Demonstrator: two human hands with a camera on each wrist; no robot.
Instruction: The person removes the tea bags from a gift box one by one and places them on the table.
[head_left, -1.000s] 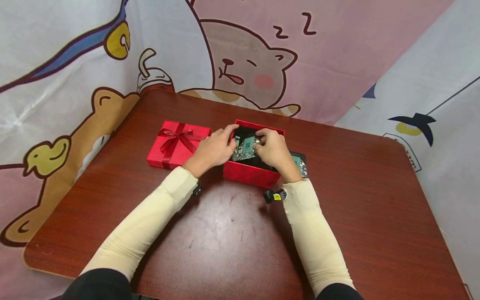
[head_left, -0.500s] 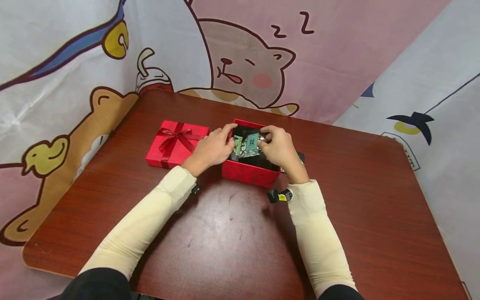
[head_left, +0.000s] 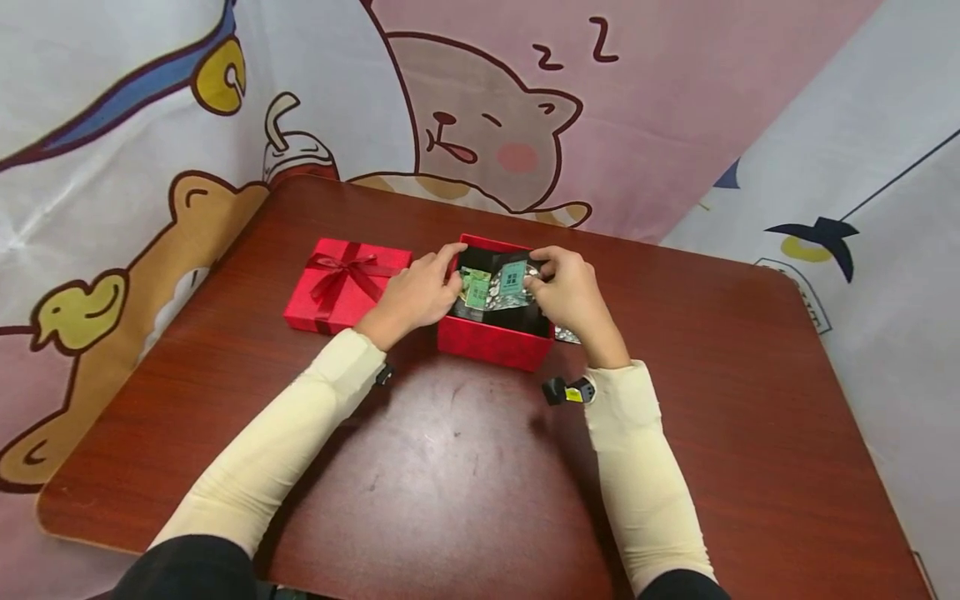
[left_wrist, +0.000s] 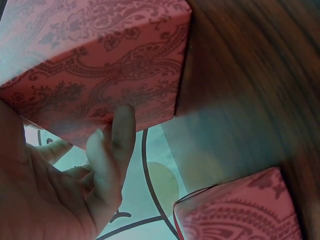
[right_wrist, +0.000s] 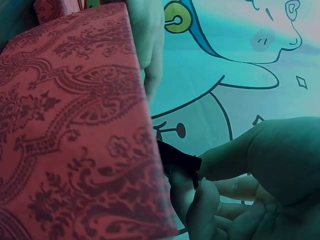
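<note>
A red gift box [head_left: 491, 342] with black inside stands at the table's middle. My left hand [head_left: 418, 298] grips its left rim, thumb at the edge, index finger at the back corner. Loosely curled fingers [left_wrist: 123, 130] show beside the outer wall in the left wrist view. Inside lie a floral packet [head_left: 508, 293] with a teal label and, left of it, a small green packet [head_left: 476, 289]. My right hand [head_left: 572, 292], over the right rim, pinches the floral packet's edge. Between thumb and fingers in the right wrist view shows its black end [right_wrist: 177, 159].
The red lid [head_left: 341, 287] with a ribbon bow lies left of the box. Part of another patterned packet [head_left: 566, 335] shows at the box's right, mostly behind my right wrist. Brown tabletop [head_left: 735, 400] stretches to the right; a cartoon cloth [head_left: 637, 125] hangs behind.
My right hand and the floral packet have shifted right within the box, while the green packet beside it has come into fuller view. My left hand stays at the left rim.
</note>
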